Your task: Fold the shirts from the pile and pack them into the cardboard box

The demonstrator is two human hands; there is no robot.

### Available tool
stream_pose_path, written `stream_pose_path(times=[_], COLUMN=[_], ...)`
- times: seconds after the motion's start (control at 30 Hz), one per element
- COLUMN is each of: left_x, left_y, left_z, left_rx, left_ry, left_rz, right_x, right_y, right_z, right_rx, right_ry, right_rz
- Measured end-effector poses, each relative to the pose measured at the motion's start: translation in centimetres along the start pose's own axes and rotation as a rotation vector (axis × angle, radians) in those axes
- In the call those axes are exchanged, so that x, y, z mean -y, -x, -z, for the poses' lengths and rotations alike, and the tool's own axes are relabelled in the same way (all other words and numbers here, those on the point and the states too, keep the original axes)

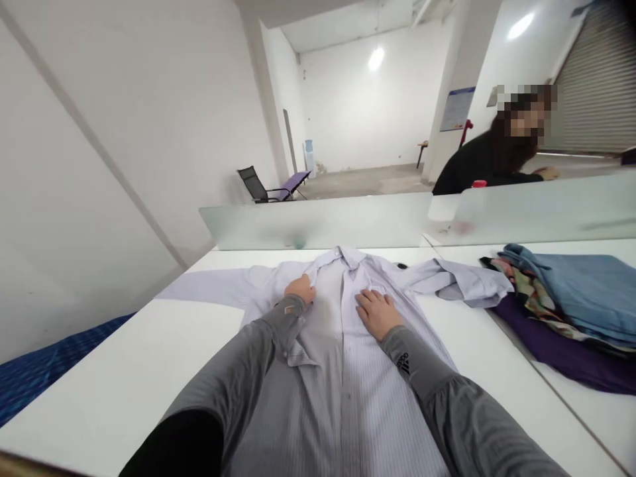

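Grey sleeves (450, 404) cross a striped shirt (366, 397), likely light, soft, best held at its collar (354, 257); left hand (300, 289) curled, grip unclear; right hand (380, 314) spread flat.

The room is looking like an office: frosted dividers (318, 222) are edging a white desk (124, 358), a water cooler (309, 159) is standing far off, a roller shutter (593, 93) is hanging far right.

Shirt (355, 358) bottom cut off by lower edge; poster (458, 109) text illegible.
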State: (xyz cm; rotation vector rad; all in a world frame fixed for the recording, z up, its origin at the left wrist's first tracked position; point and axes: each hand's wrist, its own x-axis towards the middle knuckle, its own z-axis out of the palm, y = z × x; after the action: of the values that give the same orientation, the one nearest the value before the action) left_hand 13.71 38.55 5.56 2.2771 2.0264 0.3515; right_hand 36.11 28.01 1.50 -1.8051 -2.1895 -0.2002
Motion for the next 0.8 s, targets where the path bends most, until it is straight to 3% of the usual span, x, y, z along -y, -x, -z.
stream_pose_path(times=[0.2,0.33,0.47,0.6,0.7,0.8], left_x=[-2.2,-3.5,-3.7,-2.6,-1.1,1.4], left_y=[-8.4,-10.8,-11.1,-10.6,-8.4,-4.5], left_z=[0.1,-1.3,-3.6,-3.3,-2.2,-1.6], left_rx=[-0.108,-0.113,-0.03,-0.03,-0.075,-0.075], left_ry=[0.099,0.16,0.239,0.256,0.199,0.115], left_rz=[0.097,0.065,-0.026,-0.069,-0.099,-0.183], right_x=[0.0,-0.1,-0.2,-0.3,-0.3,-0.4], right_y=[-0.1,0.0,0.0,-0.1,-0.2,-0.3], right_z=[0.3,0.1,0.1,0.0,0.0,0.0], right_rx=[0.003,-0.009,-0.008,0.001,0.011,0.012], right_ry=[-0.06,-0.094,-0.103,-0.104,-0.106,-0.105], right_rz=[0.007,0.007,0.005,0.007,0.003,0.002])
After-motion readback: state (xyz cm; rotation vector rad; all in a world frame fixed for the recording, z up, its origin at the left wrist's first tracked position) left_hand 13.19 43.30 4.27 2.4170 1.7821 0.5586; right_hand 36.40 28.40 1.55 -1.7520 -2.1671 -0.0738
